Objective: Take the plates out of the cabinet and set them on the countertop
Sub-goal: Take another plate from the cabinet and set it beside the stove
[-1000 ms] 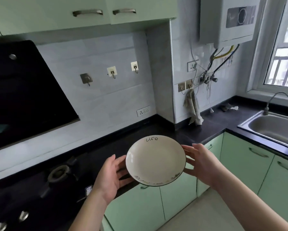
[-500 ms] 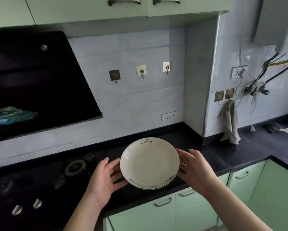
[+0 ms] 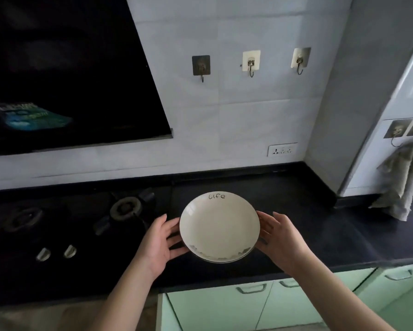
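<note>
1. Kitchen corner: black table [image 3: 320, 235] runs along a pale tiled wall, green cabinet doors [image 3: 224, 309] below it.
2. Gas hob [image 3: 81, 218] sits left on the table, dark range hood [image 3: 64, 68] above it.
3. Three wall hooks [image 3: 251, 64] in a row on the tiles, socket [image 3: 282, 149] lower right, grey cloth [image 3: 401, 185] hanging at far right.
4. White plate [image 3: 218, 225], "life" written on its far rim, is over the table just right of the hob; cannot tell if it touches down.
5. Left hand [image 3: 159, 237] holds the plate's left edge, fingers curled under.
6. Right hand [image 3: 280, 235] holds the right edge the same way.
</note>
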A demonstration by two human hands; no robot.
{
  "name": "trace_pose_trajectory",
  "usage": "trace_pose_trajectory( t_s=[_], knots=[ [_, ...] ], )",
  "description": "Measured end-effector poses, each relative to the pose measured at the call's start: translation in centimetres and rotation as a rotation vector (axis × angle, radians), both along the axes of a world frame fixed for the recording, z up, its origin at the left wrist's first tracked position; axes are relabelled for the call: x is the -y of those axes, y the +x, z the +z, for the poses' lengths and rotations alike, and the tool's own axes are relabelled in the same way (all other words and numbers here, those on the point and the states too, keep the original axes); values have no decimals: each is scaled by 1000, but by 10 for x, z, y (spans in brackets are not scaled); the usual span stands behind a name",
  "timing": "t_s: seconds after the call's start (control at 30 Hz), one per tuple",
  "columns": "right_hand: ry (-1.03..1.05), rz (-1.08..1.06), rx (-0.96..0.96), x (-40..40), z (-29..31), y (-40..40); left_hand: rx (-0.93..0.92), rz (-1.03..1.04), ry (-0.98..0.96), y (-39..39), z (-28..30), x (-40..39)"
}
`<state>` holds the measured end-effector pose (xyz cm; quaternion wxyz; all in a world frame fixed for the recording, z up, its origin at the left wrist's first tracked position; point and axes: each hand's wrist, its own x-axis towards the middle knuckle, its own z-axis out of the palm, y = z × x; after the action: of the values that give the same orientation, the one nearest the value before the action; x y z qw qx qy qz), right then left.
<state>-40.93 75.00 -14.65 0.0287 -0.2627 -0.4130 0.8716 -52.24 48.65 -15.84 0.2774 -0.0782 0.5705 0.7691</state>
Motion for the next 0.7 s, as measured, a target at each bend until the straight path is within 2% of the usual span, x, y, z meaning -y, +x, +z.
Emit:
trace_pose_trajectory(
  t_s=[0.43, 0.57, 0.67, 0.7],
  knots=[
    [24, 177, 179, -70, -121, -94, 195, 133, -217, -55, -95, -63],
    [25, 277, 256, -73, -141, -112, 259, 206, -246, -57, -118, -63],
    [-117, 333, 325, -68, -146, -127, 304, 234, -258, -65, -131, -56],
    [-46, 352, 321, -64, -150, -130, 308, 234, -268, -69, -135, -53]
  ],
)
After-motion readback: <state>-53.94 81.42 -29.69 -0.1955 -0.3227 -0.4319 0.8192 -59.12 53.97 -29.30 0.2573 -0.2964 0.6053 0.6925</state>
